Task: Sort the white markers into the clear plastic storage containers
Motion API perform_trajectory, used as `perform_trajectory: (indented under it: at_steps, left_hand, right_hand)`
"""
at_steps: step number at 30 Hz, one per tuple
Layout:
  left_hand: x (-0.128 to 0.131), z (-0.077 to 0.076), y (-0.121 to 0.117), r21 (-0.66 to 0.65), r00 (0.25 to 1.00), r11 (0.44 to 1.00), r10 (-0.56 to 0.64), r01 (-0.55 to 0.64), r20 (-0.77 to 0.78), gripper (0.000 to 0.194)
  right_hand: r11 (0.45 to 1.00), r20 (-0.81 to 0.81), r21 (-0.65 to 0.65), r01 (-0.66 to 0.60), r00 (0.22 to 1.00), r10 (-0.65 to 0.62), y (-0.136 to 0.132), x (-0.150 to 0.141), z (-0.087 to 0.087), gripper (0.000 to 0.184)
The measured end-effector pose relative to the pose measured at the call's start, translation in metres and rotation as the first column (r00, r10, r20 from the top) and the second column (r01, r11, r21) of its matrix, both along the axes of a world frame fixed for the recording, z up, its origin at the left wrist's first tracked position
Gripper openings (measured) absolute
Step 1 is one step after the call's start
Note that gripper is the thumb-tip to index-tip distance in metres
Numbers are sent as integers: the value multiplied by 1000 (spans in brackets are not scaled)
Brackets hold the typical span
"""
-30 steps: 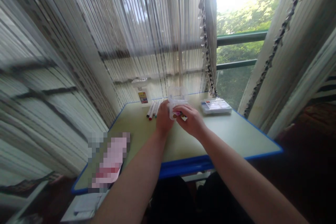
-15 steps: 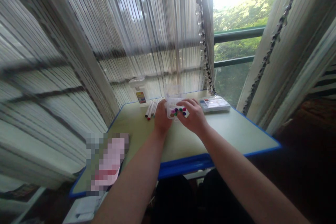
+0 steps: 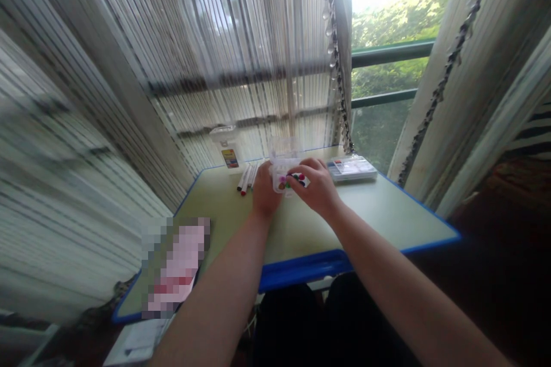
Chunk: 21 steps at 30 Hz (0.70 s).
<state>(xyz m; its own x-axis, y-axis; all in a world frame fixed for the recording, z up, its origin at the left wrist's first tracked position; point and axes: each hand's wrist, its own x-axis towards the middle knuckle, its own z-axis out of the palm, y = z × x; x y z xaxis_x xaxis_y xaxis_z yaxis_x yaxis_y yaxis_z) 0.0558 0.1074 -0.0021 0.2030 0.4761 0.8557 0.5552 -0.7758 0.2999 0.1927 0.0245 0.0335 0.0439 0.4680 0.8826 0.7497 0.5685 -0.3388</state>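
Note:
A clear plastic box (image 3: 278, 186) with its lid (image 3: 284, 148) raised lies on the table, its open end towards me. Several felt-tip pens show their coloured ends (image 3: 282, 185) inside it, among them pink, brown, green and red. My left hand (image 3: 266, 188) is wrapped round the left side of the box. At the opening, my right hand (image 3: 317, 183) has thumb and forefinger pinched on the dark end of one felt-tip pen. The rest of that pen is hidden. Left of the box lie several loose white felt-tip pens (image 3: 246, 179) with dark and red ends.
A clear container with a label (image 3: 229, 157) stands at the back left. On the right lies a flat clear case (image 3: 355, 169). A blurred-out pink item (image 3: 183, 264) is at the left edge of the blue-rimmed table (image 3: 374, 218). Striped curtains (image 3: 241, 57) hang behind.
My right thumb and forefinger have shifted slightly left and now pinch at one dark pen end. My left hand stays round the box.

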Motion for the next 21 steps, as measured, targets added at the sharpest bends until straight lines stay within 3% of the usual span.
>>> perform_trajectory:
  at_steps: [21]
  left_hand:
    - [1,3,-4,-15,1000,1000,-3,2,-24,30]
  right_hand:
    - [998,61,-9,-59,996,60,0,-2,-3,10]
